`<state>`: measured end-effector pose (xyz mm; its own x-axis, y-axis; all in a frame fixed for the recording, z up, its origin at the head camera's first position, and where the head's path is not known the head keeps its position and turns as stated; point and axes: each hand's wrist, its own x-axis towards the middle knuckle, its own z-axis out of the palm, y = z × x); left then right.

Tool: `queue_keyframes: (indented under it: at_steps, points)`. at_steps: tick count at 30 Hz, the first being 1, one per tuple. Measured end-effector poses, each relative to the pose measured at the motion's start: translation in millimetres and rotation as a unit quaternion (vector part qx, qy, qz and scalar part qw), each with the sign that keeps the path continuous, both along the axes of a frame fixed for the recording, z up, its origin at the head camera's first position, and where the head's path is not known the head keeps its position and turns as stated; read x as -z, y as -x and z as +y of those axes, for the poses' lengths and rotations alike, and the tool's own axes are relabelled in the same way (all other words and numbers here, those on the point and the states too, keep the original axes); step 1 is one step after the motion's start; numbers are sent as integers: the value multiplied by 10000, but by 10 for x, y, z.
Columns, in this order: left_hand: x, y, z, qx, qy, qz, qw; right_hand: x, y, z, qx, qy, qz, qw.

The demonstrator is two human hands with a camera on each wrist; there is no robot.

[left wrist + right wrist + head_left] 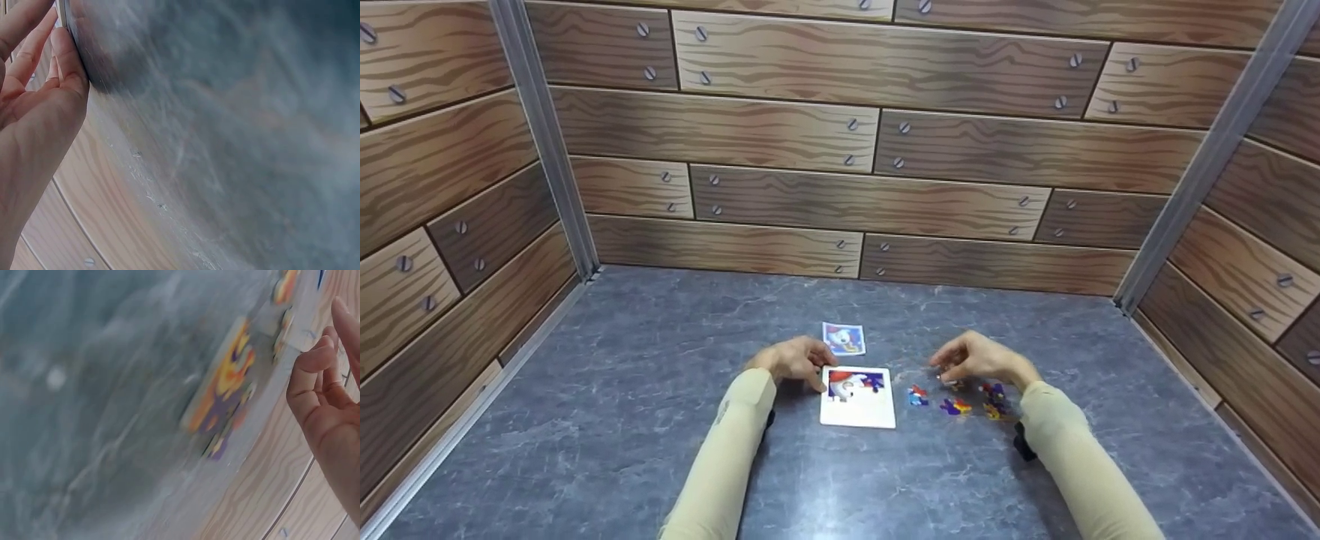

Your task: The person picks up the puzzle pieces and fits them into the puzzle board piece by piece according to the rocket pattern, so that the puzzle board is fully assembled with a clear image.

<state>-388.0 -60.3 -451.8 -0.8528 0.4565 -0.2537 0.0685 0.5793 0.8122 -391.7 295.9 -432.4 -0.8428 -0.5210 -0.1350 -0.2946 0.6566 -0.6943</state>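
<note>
A white puzzle tray lies on the table, its upper part filled with red, white and purple picture pieces and its lower part bare white. My left hand rests at the tray's upper left corner, thumb along the left edge and fingertips by the top edge. In the left wrist view the fingers look fairly straight. To the right, my right hand hovers just above loose puzzle pieces, fingers loosely bent. The right wrist view shows a gap between thumb and index finger, with no piece visible there.
Behind the tray lies a small picture card with a white figure on blue. A red and blue piece sits right of the tray, and a cluster of pieces lies near the right wrist. Wood-patterned walls enclose the grey table.
</note>
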Motion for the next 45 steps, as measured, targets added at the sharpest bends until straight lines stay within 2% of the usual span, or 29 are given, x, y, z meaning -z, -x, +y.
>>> queue_keyframes:
  at_steps: [4,9,18,30,37,42,45]
  points:
    - [-26,12,-17,-110,-5,3,9999,-13,29,29,308,-158,-208,9992]
    - [-51,8,-65,-229,58,-94,9997,-10,57,14,403,-304,-474,9976]
    - [-43,-16,-99,-205,131,-31,9997,37,81,-27,411,-536,-363,9971]
    - [-15,-11,-50,-130,58,-98,9999,67,45,38,41,-263,-177,9995]
    - [12,-3,-5,-84,-65,-178,9998,64,-1,68,379,-158,-216,9989]
    - [4,-1,16,-69,-148,-274,9995,55,-14,76,675,162,-269,9972]
    - [-2,-2,22,-13,-121,-241,9996,37,-13,69,677,349,-252,9968]
